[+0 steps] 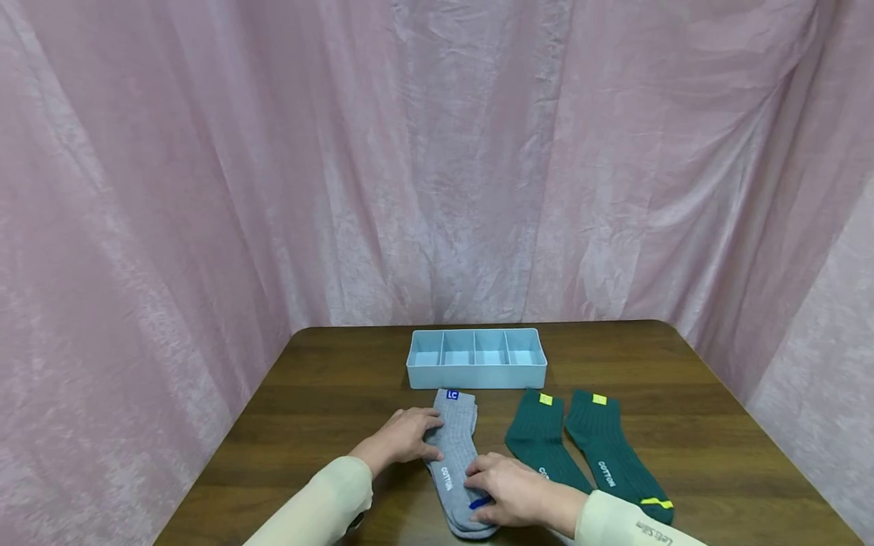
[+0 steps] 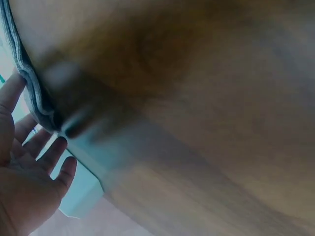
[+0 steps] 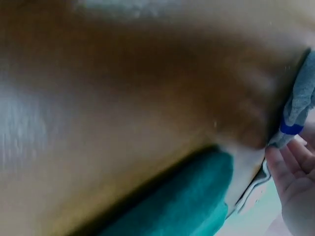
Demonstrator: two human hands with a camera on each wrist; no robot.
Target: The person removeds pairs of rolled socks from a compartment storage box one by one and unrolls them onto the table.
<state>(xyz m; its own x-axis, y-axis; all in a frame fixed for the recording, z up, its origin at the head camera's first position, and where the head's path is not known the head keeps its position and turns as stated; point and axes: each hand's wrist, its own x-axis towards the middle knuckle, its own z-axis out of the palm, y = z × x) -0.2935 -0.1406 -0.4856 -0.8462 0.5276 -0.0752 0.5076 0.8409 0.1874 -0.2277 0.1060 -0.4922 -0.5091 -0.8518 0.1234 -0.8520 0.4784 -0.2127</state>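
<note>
A pair of grey ribbed socks [image 1: 452, 432], one stacked on the other, lies on the table in the head view, with a blue tag at the cuff and "COTTON" lettering. My left hand [image 1: 407, 434] touches their left edge, and the left wrist view shows its fingers spread beside the layered sock edge [image 2: 34, 88]. Over the foot end, my right hand [image 1: 508, 489] rests at the right side, by the blue band. In the right wrist view, the fairly straight fingers of that hand touch the grey fabric [image 3: 298, 101].
Two dark green socks, a left one [image 1: 546, 436] and a right one [image 1: 608, 440], lie side by side to the right. Behind the grey pair stands a light blue box [image 1: 476, 377] with several compartments. A pink curtain [image 1: 437, 167] hangs beyond the wooden table [image 1: 328, 379].
</note>
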